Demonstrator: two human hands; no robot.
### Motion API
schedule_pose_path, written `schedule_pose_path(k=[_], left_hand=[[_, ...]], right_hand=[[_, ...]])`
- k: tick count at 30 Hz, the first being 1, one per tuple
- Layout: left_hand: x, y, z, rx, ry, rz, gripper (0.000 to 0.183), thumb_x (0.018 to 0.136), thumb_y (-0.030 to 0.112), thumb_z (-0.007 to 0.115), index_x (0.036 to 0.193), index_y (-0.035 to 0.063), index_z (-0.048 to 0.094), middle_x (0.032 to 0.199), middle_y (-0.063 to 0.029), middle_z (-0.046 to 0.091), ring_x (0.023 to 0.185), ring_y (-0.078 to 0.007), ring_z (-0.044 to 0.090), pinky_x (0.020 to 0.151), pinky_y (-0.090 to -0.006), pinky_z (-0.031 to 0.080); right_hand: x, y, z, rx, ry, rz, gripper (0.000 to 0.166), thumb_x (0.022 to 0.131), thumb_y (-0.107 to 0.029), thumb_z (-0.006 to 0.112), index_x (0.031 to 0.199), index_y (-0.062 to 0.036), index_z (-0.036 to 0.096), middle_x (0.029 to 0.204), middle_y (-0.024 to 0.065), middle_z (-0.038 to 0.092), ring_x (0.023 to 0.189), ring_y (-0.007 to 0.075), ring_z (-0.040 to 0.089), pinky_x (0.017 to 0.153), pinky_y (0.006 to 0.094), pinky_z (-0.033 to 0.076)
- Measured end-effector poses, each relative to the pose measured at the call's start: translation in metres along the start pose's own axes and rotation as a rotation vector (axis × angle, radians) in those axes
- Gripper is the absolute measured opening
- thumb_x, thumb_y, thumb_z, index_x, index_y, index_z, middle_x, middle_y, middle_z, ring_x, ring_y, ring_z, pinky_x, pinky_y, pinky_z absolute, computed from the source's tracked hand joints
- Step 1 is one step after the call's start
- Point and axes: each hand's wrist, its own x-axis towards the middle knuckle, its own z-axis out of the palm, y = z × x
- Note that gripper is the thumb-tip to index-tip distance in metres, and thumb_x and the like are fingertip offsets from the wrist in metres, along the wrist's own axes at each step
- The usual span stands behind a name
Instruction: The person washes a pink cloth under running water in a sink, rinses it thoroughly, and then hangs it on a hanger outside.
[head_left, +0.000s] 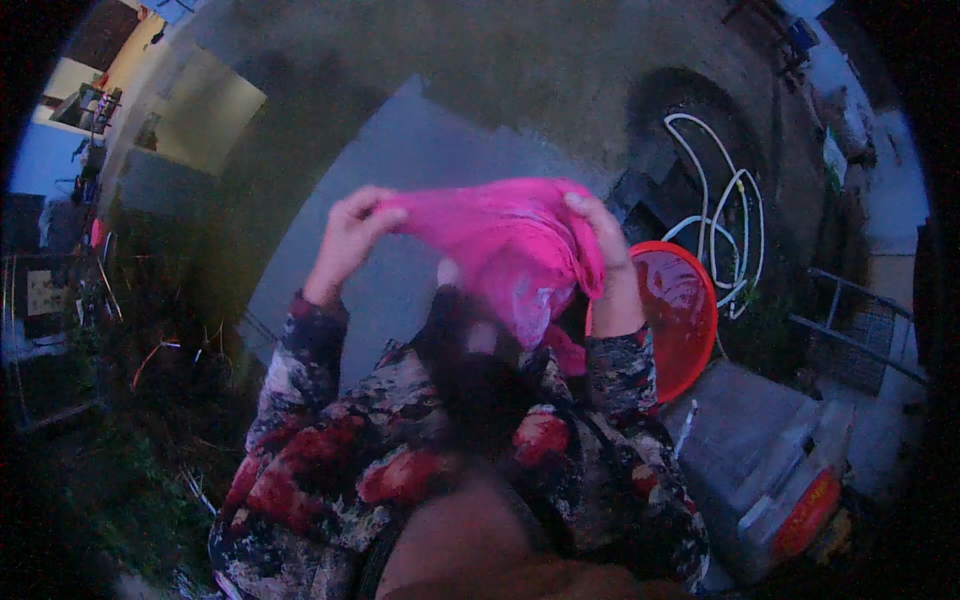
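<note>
A bright pink cloth or garment (487, 225) is stretched between my two hands in front of my body. My left hand (358, 223) pinches its left end between thumb and fingers. At the right, my right hand (604, 232) grips the bunched folds, and the thumb lies over the fabric. The middle of the cloth sags toward my lap, where a paler pink patch shows. Just beyond my right forearm is a red plastic basin (679, 322), partly hidden by the arm. Whether the lower pink part touches my lap I cannot tell.
A white hose (712, 210) lies in loops beyond the basin. Pale slabs (420, 135) cover part of the ground ahead. At the right are a metal frame (855, 319), a grey slab (742, 427) and a red object bearing writing (808, 517). Plants (120, 480) grow at the lower left.
</note>
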Motion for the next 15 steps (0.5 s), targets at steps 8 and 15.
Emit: schedule_pose_path(k=[8, 15], left_hand=[[0.102, 0.046, -0.045, -0.085, 0.131, 0.179, 0.015, 0.077, 0.002, 0.067, 0.091, -0.0008, 0.070, 0.083, -0.0062, 0.060, 0.077, -0.0140, 0.057, 0.070, -0.0275, 0.046], [0.171, 0.057, -0.054, -0.202, -0.222, 0.509, 0.010, 0.081, 0.008, 0.066, 0.087, 0.0002, 0.070, 0.086, -0.0106, 0.063, 0.077, -0.0226, 0.059, 0.068, -0.0323, 0.046]], right_hand=[[0.020, -0.078, 0.036, -0.658, 0.034, -0.271, 0.052, 0.091, -0.033, 0.053, 0.126, 0.0046, 0.047, 0.121, 0.0159, 0.057, 0.111, 0.0229, 0.056, 0.095, 0.0356, 0.042], [-0.003, -0.005, -0.013, -0.511, 0.131, 0.395, 0.049, 0.093, -0.033, 0.050, 0.124, 0.0042, 0.049, 0.119, 0.0151, 0.058, 0.108, 0.0230, 0.057, 0.093, 0.0355, 0.043]])
